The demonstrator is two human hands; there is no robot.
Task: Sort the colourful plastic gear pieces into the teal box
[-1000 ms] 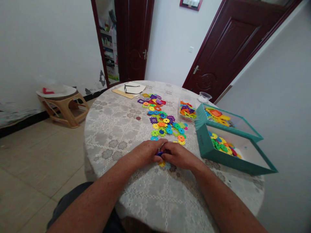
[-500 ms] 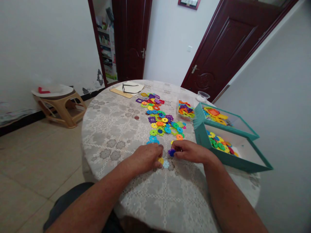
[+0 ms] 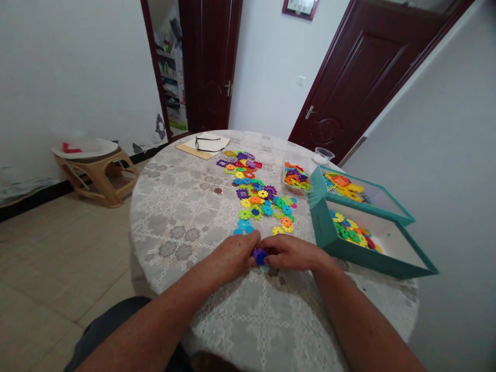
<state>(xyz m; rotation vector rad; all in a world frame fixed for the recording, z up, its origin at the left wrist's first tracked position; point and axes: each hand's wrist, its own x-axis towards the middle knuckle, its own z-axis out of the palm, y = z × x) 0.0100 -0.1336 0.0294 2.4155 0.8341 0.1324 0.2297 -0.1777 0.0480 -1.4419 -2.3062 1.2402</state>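
My left hand (image 3: 235, 254) and my right hand (image 3: 290, 251) meet near the middle of the table. Between their fingertips are purple and dark blue flower-shaped pieces (image 3: 260, 256). The right fingers pinch them from the right side, and the left fingers are closed at their left edge. A bit of a light blue piece (image 3: 265, 268) shows just below the fingers. Beyond my hands lies a joined figure of many coloured pieces (image 3: 256, 200), with blue pieces (image 3: 244, 226) at its lower left and a yellow one (image 3: 278, 231) at its lower right.
On the right stands a green two-part box (image 3: 372, 258) holding loose pieces. A clear tray of pieces (image 3: 296, 176) and a clear bowl (image 3: 324, 154) are behind it. Glasses (image 3: 207, 143) rest on papers at the far left. A plastic stool (image 3: 101, 175) stands on the floor.
My right hand has moved left with the purple and blue pieces, up against my left hand. The yellow piece by my left fingers is now hidden, and the light blue one mostly covered.
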